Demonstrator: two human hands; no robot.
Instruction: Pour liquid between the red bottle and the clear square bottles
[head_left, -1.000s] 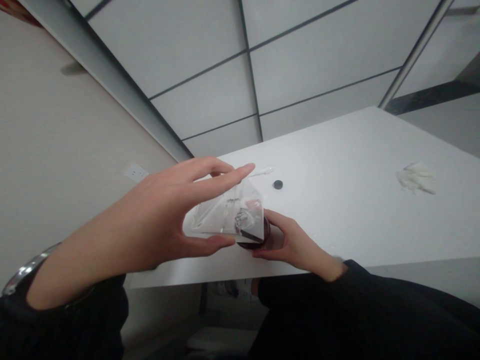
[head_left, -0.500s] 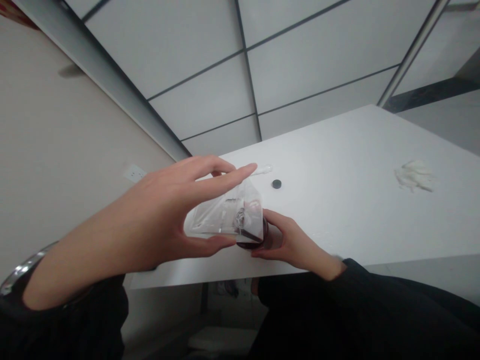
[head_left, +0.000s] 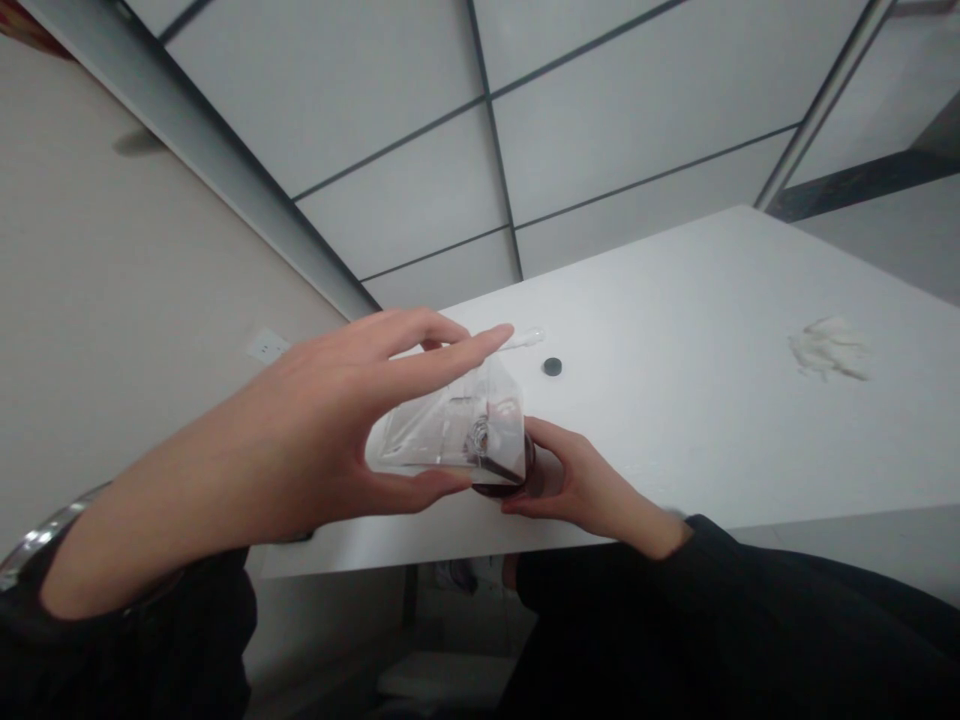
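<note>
My left hand [head_left: 337,415] is wrapped round a clear, square-sided container [head_left: 427,435], which it holds tipped on its side. The fingers lie along the top and the thumb along the bottom. Through the clear wall a round, ringed part shows at the right end. Right against that end is a dark red, rounded vessel [head_left: 499,490], mostly hidden behind the container. My right hand [head_left: 574,485] grips this vessel from the right, thumb and fingers curved round its side. A small dark round cap [head_left: 553,367] lies on the table just beyond my right hand.
The white table [head_left: 675,400] runs off to the right. A clear, slender item with a rounded end [head_left: 532,337] lies behind my left fingertips. Crumpled whitish film or tissue [head_left: 831,348] rests at the right. Panelled doors [head_left: 405,130] stand behind the table, a wall [head_left: 112,300] at the left.
Both hands keep their grips, and the container stays tipped against the dark red vessel. Only a very slight shift of the whole view shows.
</note>
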